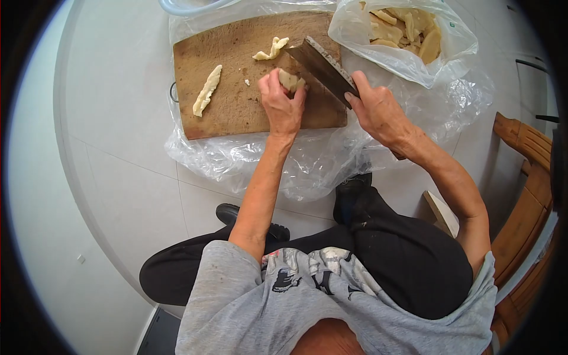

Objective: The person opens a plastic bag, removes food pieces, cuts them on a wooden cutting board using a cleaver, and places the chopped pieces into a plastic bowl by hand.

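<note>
My left hand (pixel 283 105) is closed on a pale, brownish food piece (pixel 289 80) over the wooden cutting board (pixel 236 53). My right hand (pixel 378 109) grips a cleaver (pixel 324 70) by its handle end; the broad blade slants up and left across the board's right part, just right of the food piece. A long pale strip (pixel 207 90) lies on the board's left side. A shorter twisted strip (pixel 271 48) rests near the upper middle, left of the blade's tip. Between the strips is a tiny white crumb (pixel 247 82).
Clear plastic sheeting (pixel 307 171) lies under the board on the tiled floor. An open plastic bag (pixel 408 35) with several pale yellow pieces stands at the upper right. Part of a bluish rim (pixel 195 8) shows at the top. Carved wooden furniture (pixel 525 183) is at the right.
</note>
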{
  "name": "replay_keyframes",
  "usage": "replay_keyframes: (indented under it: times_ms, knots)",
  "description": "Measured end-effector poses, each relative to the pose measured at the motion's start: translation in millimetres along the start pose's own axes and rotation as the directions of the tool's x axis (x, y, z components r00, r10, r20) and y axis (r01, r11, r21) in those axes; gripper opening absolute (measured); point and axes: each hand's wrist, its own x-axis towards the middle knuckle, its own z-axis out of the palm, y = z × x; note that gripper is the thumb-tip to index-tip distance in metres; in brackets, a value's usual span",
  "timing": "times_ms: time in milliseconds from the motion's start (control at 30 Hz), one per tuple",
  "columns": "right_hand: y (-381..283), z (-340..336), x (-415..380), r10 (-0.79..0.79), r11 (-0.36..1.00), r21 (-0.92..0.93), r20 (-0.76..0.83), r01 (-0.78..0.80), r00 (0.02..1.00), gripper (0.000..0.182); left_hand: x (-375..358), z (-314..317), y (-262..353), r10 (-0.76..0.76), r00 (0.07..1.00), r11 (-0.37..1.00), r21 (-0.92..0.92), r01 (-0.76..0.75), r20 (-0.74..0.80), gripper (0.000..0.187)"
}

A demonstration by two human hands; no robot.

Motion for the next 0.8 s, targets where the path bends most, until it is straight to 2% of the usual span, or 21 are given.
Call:
replay_keyframes:
  times_ms: [33, 67, 167, 200, 300, 400, 500, 600, 700, 733, 800]
  knots:
    - [-1.4, -4.6, -2.7, -0.015, 1.000, 0.020, -0.008, 0.015, 1.000, 0.018, 5.8, 2.0, 1.7, 0.055, 0.998, 0.997, 0.054, -0.054, -0.018, 0.054]
    - [-3.2, -7.8, -5.4, -0.032, 0.999, 0.041, -0.015, 0.032, 0.999, 0.019, 10.4, 4.8, 8.1, -0.057, 0.997, 0.995, -0.079, 0.061, 0.056, 0.058]
    - [-8.3, -13.8, -14.3, -0.059, 0.992, 0.103, -0.091, 0.069, 0.994, 0.019, 16.7, 13.2, 8.9, 0.029, 0.998, 0.996, -0.086, -0.024, 0.053, 0.061]
    - [-7.2, -15.1, -15.4, -0.064, 0.992, 0.102, -0.076, 0.071, 0.995, 0.019, 16.0, 13.9, 4.9, -0.015, 0.994, 0.973, -0.226, 0.039, 0.108, 0.059]
    - [-3.0, -17.0, -19.0, -0.051, 0.994, 0.094, -0.028, 0.053, 0.998, 0.020, 22.3, 5.8, -6.9, -0.043, 0.970, 0.953, -0.283, 0.112, 0.240, 0.054]
    - [-1.8, -13.5, -20.8, 0.011, 0.993, 0.117, 0.032, -0.015, 0.999, 0.019, 25.8, -5.3, -2.6, -0.095, 0.976, 0.993, -0.052, 0.107, 0.195, 0.048]
    - [0.2, -15.4, -18.4, 0.066, 0.984, 0.160, 0.065, -0.075, 0.996, 0.018, 21.2, 1.8, -11.3, -0.128, 0.981, 0.992, 0.007, 0.129, 0.144, 0.050]
    - [6.4, -13.7, -15.1, 0.076, 0.983, 0.161, 0.050, -0.083, 0.996, 0.018, 21.5, -9.9, -11.1, -0.117, 0.974, 0.976, -0.157, 0.149, 0.194, 0.040]
    - [5.3, -13.3, -13.9, 0.085, 0.978, 0.188, 0.029, -0.089, 0.996, 0.018, 19.2, -30.7, -8.9, -0.190, 0.962, 0.954, -0.194, 0.228, 0.195, 0.024]
    - [4.2, -12.6, -14.0, 0.085, 0.979, 0.183, 0.027, -0.089, 0.996, 0.018, 21.7, -32.5, -12.7, -0.194, 0.969, 0.953, -0.203, 0.223, 0.155, 0.019]
    - [1.5, -13.3, -16.7, 0.089, 0.978, 0.188, 0.022, -0.091, 0.996, 0.018, 33.2, -35.2, -20.0, -0.217, 0.966, 0.962, -0.140, 0.236, 0.139, 0.020]
